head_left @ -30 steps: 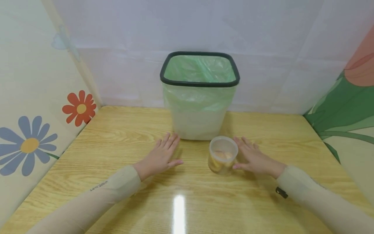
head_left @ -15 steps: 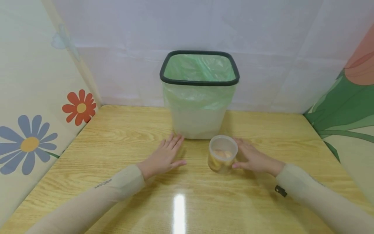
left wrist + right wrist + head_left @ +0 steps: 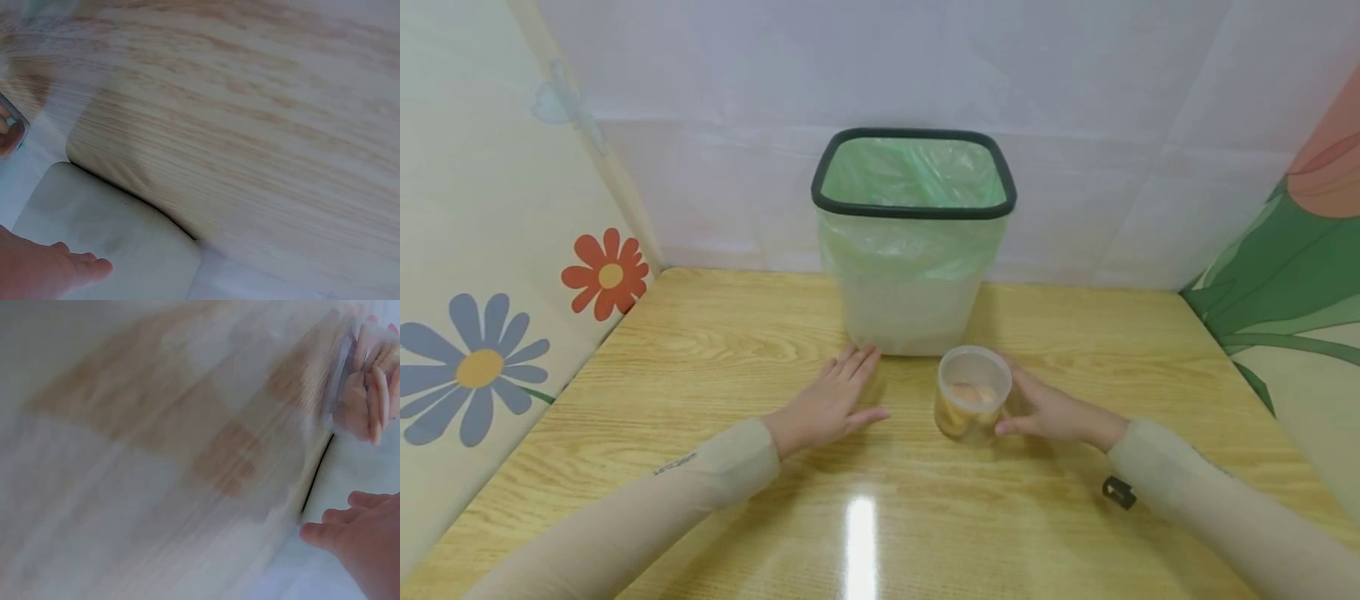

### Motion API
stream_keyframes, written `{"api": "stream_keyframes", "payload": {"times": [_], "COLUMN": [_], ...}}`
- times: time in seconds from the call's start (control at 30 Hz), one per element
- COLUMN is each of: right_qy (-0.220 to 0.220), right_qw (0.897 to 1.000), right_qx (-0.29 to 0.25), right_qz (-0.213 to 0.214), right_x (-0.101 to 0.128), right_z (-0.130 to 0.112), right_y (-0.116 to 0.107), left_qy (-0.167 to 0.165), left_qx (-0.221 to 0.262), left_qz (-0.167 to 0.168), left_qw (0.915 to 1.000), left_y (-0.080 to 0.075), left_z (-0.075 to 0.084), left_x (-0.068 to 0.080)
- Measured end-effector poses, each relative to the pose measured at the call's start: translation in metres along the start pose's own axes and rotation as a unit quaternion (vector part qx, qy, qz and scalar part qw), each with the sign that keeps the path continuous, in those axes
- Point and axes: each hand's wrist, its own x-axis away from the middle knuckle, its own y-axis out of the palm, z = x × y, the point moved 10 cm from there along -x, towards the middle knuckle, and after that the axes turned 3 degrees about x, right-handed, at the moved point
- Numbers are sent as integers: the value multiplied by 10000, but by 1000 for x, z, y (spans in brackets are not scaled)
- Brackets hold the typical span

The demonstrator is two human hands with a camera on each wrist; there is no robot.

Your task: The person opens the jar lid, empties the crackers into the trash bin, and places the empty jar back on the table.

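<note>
Wooden table (image 3: 715, 333) with pale, glossy grain. Resting directly on it: a white waste bin (image 3: 913, 250) lined with a green bag, at the rear centre; a clear plastic jar (image 3: 972, 405) just in front; a left hand (image 3: 831, 402) lying flat.

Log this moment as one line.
left hand flat on wooden table | right hand touching clear round plastic jar | green-lined bin behind

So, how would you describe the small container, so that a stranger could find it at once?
On the wooden table, find the bin with the green bag at the back. The small clear round jar stands just before its right corner, against the right hand. It alone is see-through, with pale orange pieces inside.
</note>
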Motion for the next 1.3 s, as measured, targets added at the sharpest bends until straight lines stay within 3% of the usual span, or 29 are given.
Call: {"api": "stream_keyframes", "payload": {"times": [0.2, 0.4, 0.63, 0.87, 1.3], "right_qy": [39, 412, 548, 376, 481], "right_qw": [9993, 9959, 9841, 9735, 9590], "right_qx": [-360, -808, -1683, -2247, -2787], "right_qz": [-30, 24, 144, 190, 170], "right_x": [-1, -2, -5, -8, -9], "right_z": [-2, 3, 6, 4, 3], "right_y": [3, 6, 8, 11, 15], "left_qy": [-41, 83, 234, 276, 365], "left_qx": [148, 105, 76, 88, 336], "left_qz": [-114, -148, -138, -127, 38], "left_qw": [9998, 9998, 9996, 9995, 9988], "left_y": [1, 3, 2, 2, 3], "left_z": [3, 6, 11, 16, 25], "left_x": [-4, -8, -9, -10, -15]}}
